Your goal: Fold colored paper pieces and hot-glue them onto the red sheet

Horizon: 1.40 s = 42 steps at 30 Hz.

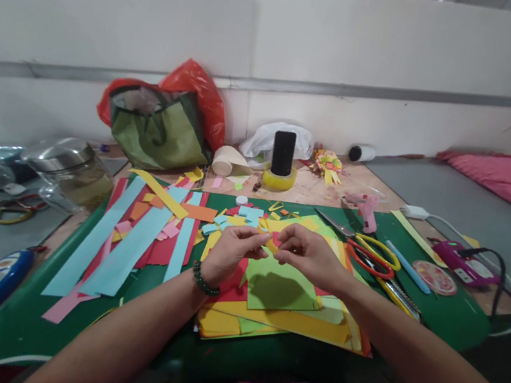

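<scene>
My left hand [237, 248], with a dark bead bracelet on the wrist, pinches a small yellow paper piece [270, 244] between thumb and fingertips. Close on its right, my right hand [306, 252] has its fingers curled together; whatever they may hold is hidden. Both hands hover above a light green paper sheet [281, 290], which lies on a stack of yellow paper [326, 326] with some red and orange. Small light blue paper pieces [249, 213] are scattered just beyond my left hand.
Long light blue strips [119, 260] lie left on the green mat [140, 322]. To the right are scissors [372, 253], a box cutter [401, 299], a pink glue gun [366, 211] and a purple device [466, 263]. A phone [283, 153] stands in a yellow tape roll [279, 179] behind.
</scene>
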Each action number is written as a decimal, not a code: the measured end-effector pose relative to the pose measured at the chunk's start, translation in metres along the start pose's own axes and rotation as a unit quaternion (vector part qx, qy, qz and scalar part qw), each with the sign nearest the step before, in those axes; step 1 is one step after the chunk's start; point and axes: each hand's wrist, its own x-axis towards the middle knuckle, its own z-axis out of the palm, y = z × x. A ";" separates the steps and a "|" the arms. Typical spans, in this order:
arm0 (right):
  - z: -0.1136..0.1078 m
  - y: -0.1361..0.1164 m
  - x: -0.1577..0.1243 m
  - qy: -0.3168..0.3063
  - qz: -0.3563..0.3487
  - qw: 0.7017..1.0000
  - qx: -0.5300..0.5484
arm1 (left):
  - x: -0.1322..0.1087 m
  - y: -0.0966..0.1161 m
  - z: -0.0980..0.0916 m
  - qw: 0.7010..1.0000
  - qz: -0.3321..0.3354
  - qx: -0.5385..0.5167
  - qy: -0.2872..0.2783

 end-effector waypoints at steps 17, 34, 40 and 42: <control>0.006 0.000 0.007 0.011 0.025 0.999 -0.028 | -0.001 -0.009 0.003 0.996 0.070 0.050 0.022; 0.001 -0.006 0.001 0.024 0.027 0.999 -0.013 | -0.002 -0.009 0.007 0.994 0.093 0.024 0.051; -0.005 -0.005 -0.002 0.027 0.031 0.999 -0.011 | -0.002 -0.010 0.006 0.995 0.084 0.015 0.054; -0.005 -0.005 -0.002 0.028 0.030 0.999 -0.009 | -0.002 -0.010 0.006 0.997 0.064 0.008 0.037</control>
